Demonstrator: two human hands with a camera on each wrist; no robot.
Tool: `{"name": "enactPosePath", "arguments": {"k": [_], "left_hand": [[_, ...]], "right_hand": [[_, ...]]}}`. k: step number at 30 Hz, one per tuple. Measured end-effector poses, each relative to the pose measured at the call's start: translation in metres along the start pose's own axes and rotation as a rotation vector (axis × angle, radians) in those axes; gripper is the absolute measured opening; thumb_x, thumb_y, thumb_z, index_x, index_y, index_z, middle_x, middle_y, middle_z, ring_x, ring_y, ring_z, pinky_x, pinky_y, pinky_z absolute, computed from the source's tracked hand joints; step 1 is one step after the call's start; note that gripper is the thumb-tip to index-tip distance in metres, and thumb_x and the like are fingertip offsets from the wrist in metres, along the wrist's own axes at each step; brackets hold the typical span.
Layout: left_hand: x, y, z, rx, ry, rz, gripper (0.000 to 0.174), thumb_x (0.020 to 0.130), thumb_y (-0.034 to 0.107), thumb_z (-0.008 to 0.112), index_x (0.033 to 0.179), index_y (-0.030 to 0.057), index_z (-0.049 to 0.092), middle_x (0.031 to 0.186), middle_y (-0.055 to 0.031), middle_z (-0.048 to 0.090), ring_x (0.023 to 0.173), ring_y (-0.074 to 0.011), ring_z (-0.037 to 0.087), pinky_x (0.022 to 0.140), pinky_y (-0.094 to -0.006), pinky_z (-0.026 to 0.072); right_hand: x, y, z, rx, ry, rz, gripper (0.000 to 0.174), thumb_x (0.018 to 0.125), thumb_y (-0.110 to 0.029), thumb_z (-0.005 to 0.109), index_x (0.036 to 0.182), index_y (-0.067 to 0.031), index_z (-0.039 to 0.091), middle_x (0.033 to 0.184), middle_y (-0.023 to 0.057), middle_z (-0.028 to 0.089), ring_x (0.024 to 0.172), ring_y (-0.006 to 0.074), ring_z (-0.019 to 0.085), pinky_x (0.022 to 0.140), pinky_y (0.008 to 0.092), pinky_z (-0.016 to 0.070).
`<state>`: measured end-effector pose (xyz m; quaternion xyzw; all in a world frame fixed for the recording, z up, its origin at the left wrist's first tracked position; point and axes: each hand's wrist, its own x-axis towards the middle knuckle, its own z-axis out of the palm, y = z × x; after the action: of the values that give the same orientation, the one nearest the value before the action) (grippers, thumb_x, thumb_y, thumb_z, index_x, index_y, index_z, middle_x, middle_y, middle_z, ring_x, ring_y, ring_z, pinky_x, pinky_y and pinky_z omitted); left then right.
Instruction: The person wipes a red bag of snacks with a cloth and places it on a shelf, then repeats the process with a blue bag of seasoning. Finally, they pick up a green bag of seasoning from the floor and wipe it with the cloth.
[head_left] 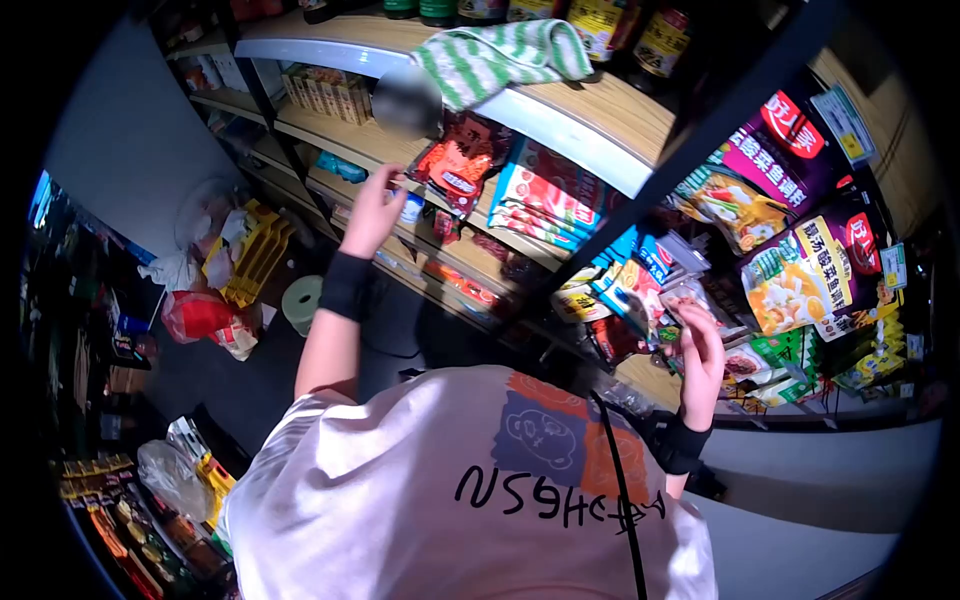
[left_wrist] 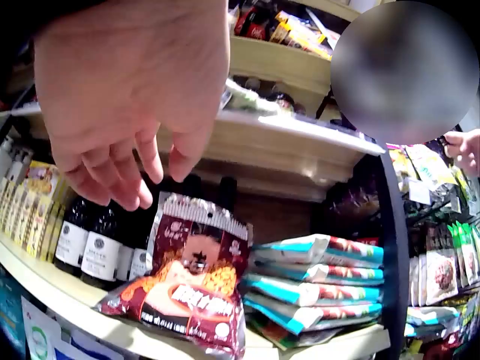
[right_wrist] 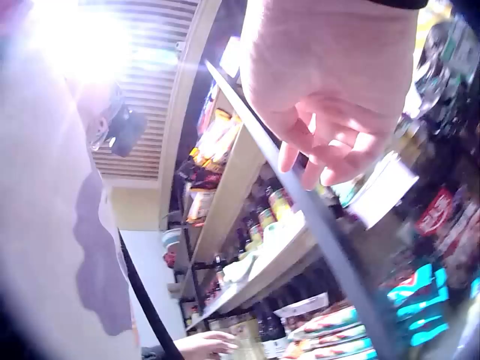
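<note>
My left hand (head_left: 372, 215) is at the shelf's edge, just beside a dark red snack bag (head_left: 460, 165). In the left wrist view its fingers hang loosely bent over the top of that bag, with nothing in them. A stack of blue-and-white packets (left_wrist: 319, 285) lies right of the bag, and dark bottles with white labels (left_wrist: 100, 255) stand behind it on the left. Off to the right, my right hand (head_left: 702, 355) is raised in front of hanging packets (head_left: 640, 285). The right wrist view shows its fingers (right_wrist: 330, 161) relaxed and holding nothing.
A green-striped towel (head_left: 510, 60) hangs over the upper shelf edge. A dark upright post (head_left: 655, 200) divides the shelf from large hanging seasoning pouches (head_left: 800, 270). Yellow boxes (head_left: 328, 95) stand at the shelf's left. Bags (head_left: 205, 320) and a pale green roll (head_left: 302, 303) are on the floor.
</note>
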<state>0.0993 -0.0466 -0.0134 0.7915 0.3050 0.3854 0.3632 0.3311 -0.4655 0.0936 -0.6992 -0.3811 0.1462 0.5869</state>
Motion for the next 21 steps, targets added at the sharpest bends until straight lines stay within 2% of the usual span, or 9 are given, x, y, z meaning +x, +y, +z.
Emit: {"name": "enactPosePath", "arguments": {"k": [3,5,9,11,14,16,18,19,21], "left_hand": [[0.037,-0.057,0.024,0.088,-0.115,0.067,0.045,0.084,0.019,0.064,0.121,-0.0017,0.050,0.112,-0.0194,0.059,0.103,-0.0309,0.058,0.090,-0.0367,0.0447],[0.060,-0.072,0.038,0.136,-0.105,0.158,0.051,0.084,0.023,0.064,0.124,-0.0044,0.047,0.117,-0.0226,0.056,0.110,-0.0351,0.053,0.095,-0.0384,0.0417],[0.102,-0.096,0.066,0.005,-0.204,0.071,0.060,0.083,0.036,0.066,0.125,-0.0036,0.047,0.115,-0.0246,0.057,0.109,-0.0369,0.053,0.095,-0.0402,0.0415],[0.108,-0.084,0.065,0.215,-0.162,0.061,0.064,0.080,0.043,0.066,0.122,-0.0019,0.049,0.113,-0.0241,0.057,0.107,-0.0373,0.054,0.093,-0.0416,0.0426],[0.115,-0.087,0.068,0.368,-0.100,-0.016,0.063,0.078,0.048,0.067,0.116,-0.0002,0.051,0.111,-0.0217,0.059,0.104,-0.0364,0.057,0.090,-0.0434,0.0444],[0.132,-0.122,0.085,0.131,-0.263,-0.071,0.064,0.077,0.050,0.068,0.115,0.0004,0.052,0.110,-0.0208,0.060,0.102,-0.0360,0.058,0.088,-0.0428,0.0457],[0.146,-0.146,0.093,-0.095,-0.395,-0.125,0.066,0.074,0.049,0.072,0.115,0.0012,0.052,0.106,-0.0175,0.064,0.096,-0.0320,0.063,0.084,-0.0400,0.0483],[0.150,-0.149,0.094,-0.309,-0.493,-0.206,0.051,0.078,0.026,0.076,0.114,-0.0032,0.054,0.104,-0.0114,0.065,0.089,-0.0170,0.063,0.079,-0.0308,0.0510],[0.149,-0.144,0.083,-0.546,-0.791,-0.239,0.043,0.082,0.020,0.073,0.114,-0.0024,0.055,0.105,-0.0091,0.065,0.088,-0.0147,0.063,0.079,-0.0295,0.0519]], "right_hand": [[0.036,-0.028,0.063,-0.024,-0.111,-0.154,0.022,0.092,-0.001,0.050,0.112,-0.0027,0.058,0.116,0.0067,0.057,0.088,0.0103,0.055,0.074,0.0226,0.0448],[0.071,-0.067,0.109,-0.321,-0.158,-0.415,0.023,0.090,0.000,0.051,0.113,-0.0015,0.057,0.110,0.0080,0.059,0.090,0.0136,0.056,0.078,0.0253,0.0452],[0.136,-0.119,0.180,-0.419,-0.112,-0.460,0.025,0.089,-0.005,0.052,0.114,-0.0032,0.056,0.108,0.0110,0.059,0.096,0.0196,0.057,0.084,0.0294,0.0441],[0.180,-0.121,0.205,-0.519,-0.110,-0.705,0.027,0.089,-0.011,0.053,0.115,-0.0047,0.056,0.110,0.0137,0.059,0.101,0.0266,0.056,0.088,0.0338,0.0429],[0.232,-0.109,0.239,-0.662,0.027,-0.820,0.035,0.088,-0.023,0.057,0.117,-0.0054,0.055,0.111,0.0161,0.058,0.106,0.0335,0.054,0.093,0.0389,0.0408],[0.252,-0.083,0.254,-0.732,0.177,-0.790,0.041,0.085,-0.036,0.060,0.114,-0.0071,0.059,0.107,0.0146,0.059,0.103,0.0349,0.054,0.092,0.0424,0.0408],[0.250,-0.080,0.259,-0.918,0.163,-0.711,0.040,0.084,-0.039,0.061,0.110,-0.0079,0.062,0.104,0.0127,0.060,0.101,0.0342,0.054,0.089,0.0427,0.0414],[0.248,-0.078,0.260,-1.010,0.155,-0.669,0.040,0.084,-0.041,0.061,0.107,-0.0083,0.064,0.103,0.0117,0.060,0.101,0.0339,0.055,0.088,0.0428,0.0416],[0.249,-0.076,0.257,-0.940,0.177,-0.720,0.031,0.083,-0.036,0.063,0.094,-0.0071,0.065,0.093,0.0117,0.062,0.094,0.0322,0.057,0.081,0.0416,0.0433]]}}
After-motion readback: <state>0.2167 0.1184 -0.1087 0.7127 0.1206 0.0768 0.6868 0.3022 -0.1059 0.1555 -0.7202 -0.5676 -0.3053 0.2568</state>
